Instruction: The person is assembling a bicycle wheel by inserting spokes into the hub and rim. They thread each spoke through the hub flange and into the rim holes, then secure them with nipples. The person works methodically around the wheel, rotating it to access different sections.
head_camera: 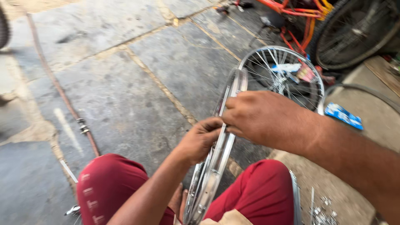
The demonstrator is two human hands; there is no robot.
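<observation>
Red-trousered knees (266, 187) flank the upright silver rim (216, 162); both hands, left hand (200, 139) and right hand (262, 118), pinch its upper edge with closed fingers; better grip steadily, keeping it vertical

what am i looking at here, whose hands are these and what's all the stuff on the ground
This single picture comes from a camera worn on a person's head, looking down at their own two bare hands and red-trousered knees. The left hand and right hand both grip a shiny bare metal bicycle rim standing between the knees. Behind it on the grey stone floor lies a silver spoked wheel, a flat blue packet, a long reddish-brown hose and an orange bicycle frame.
</observation>
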